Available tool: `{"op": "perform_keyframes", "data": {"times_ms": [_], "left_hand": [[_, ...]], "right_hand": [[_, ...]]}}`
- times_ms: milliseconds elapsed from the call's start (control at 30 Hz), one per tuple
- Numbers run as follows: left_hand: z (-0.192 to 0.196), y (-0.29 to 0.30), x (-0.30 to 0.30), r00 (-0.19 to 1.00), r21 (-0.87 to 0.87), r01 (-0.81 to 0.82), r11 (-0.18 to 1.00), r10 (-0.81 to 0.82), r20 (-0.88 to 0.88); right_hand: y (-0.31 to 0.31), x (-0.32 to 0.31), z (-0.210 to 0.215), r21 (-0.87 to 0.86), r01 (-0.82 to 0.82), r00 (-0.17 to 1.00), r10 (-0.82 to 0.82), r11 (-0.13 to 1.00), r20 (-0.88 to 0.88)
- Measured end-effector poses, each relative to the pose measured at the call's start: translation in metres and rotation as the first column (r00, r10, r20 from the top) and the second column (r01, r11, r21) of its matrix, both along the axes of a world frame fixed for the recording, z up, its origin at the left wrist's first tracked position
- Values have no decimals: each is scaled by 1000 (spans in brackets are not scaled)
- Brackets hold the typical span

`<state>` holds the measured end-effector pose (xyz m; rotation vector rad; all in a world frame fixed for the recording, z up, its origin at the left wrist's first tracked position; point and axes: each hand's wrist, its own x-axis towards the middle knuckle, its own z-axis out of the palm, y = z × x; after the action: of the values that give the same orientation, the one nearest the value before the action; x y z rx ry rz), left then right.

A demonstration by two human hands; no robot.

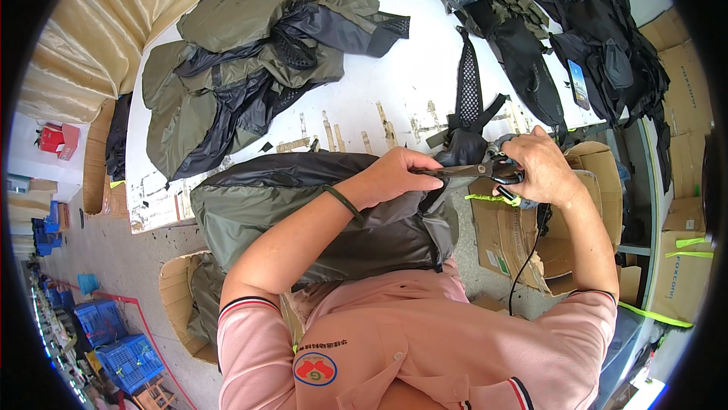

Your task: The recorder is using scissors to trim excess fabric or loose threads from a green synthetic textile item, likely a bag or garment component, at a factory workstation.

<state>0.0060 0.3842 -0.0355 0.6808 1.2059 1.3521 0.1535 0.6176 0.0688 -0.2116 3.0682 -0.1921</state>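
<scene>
My left hand (394,175) pinches a fold of an olive and dark grey fabric bag piece (303,213) that lies across my lap and the table's near edge. My right hand (540,167) grips black-handled scissors (485,171), whose blades point left toward my left fingertips and the fabric held there. A black mesh strap (469,84) runs up from the same piece onto the white table (394,76). A dark band sits on my left wrist.
A heap of olive and black fabric pieces (250,53) lies on the table's left half. Black pieces (576,23) pile at the back right. Open cardboard boxes (516,235) stand to my right, another box (186,296) at my left, blue crates (121,349) on the floor.
</scene>
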Motion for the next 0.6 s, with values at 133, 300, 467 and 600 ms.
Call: {"op": "perform_keyframes", "data": {"times_ms": [133,300,467,600], "left_hand": [[-2,0,0,1000,6,-3,1000,3,0],[-2,1,0,1000,-4,0,1000,0,0],[-3,1,-1,1000,13,-3,1000,4,-21],[-9,-5,-4,989,-15,-22,1000,20,-148]], "right_hand": [[1,1,0,5,44,998,-45,999,52],[8,4,-7,-2,46,998,-46,999,42],[4,2,0,-9,44,999,-44,999,16],[-6,-9,2,-37,14,1000,-13,999,13]]}}
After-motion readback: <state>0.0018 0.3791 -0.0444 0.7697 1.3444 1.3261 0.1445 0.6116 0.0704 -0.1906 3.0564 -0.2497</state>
